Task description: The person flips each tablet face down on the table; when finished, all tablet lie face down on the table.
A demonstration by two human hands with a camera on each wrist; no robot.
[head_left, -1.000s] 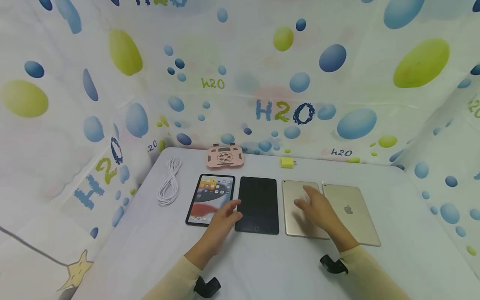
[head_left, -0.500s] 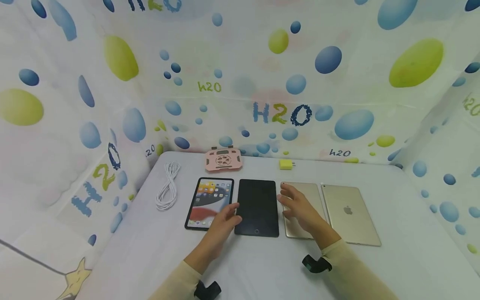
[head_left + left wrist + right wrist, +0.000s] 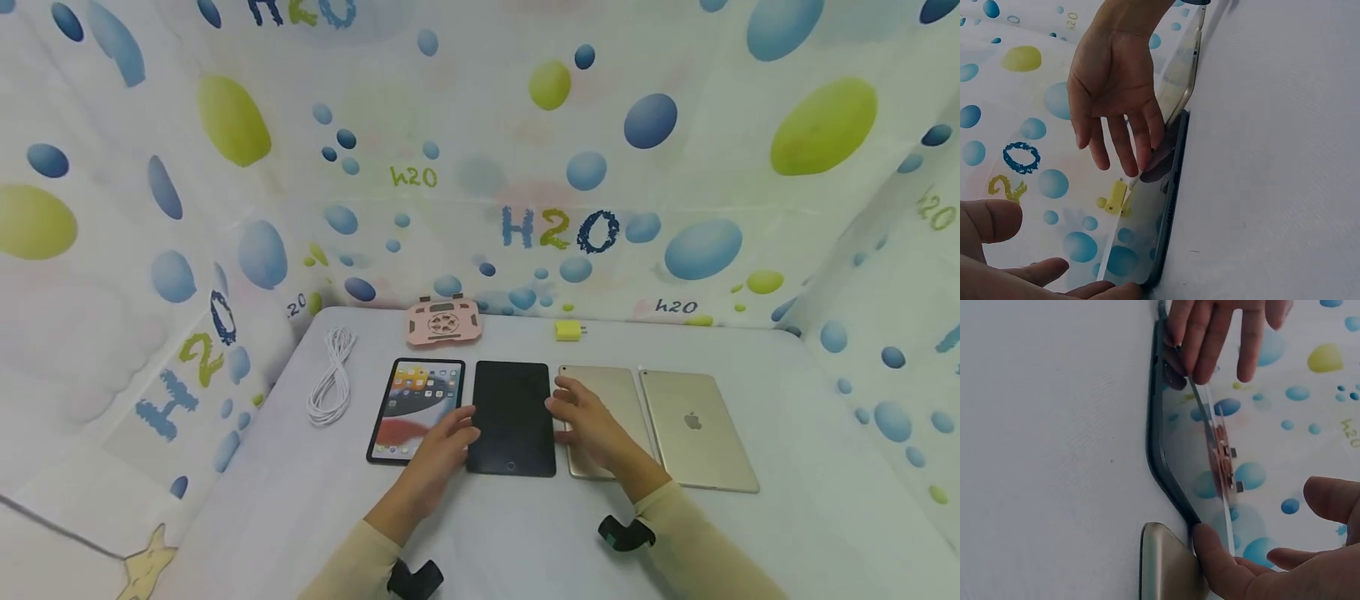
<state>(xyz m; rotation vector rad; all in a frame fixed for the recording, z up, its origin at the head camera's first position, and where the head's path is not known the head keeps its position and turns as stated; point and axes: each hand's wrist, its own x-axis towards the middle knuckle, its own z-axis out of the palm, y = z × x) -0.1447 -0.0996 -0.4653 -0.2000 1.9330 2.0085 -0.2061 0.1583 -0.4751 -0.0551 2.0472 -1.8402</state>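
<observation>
In the head view a black tablet (image 3: 512, 417) with a round home button lies dark-screened between the two hands. My left hand (image 3: 435, 463) is at its left edge, overlapping the lit tablet (image 3: 405, 404) in a black case. Over the gold tablet (image 3: 603, 379) beside it, my right hand (image 3: 592, 427) has its fingertips right at the black tablet's right edge. Both hands have loosely bent fingers, thumbs held apart. In the right wrist view a right fingertip (image 3: 1210, 544) meets the dark tablet's edge (image 3: 1155, 425), close by a gold corner (image 3: 1166, 562).
A second gold tablet (image 3: 697, 429) with an apple logo lies face down at the right. Along the back are a pink foldable stand (image 3: 443, 323) and a yellow charger plug (image 3: 568, 331). A coiled white cable (image 3: 330, 379) lies at the left, below the patterned curtain (image 3: 480, 167).
My right hand has moved left from over the gold tablets to the black tablet's right edge. The left hand has stayed by the left edge. The head view has shifted slightly.
</observation>
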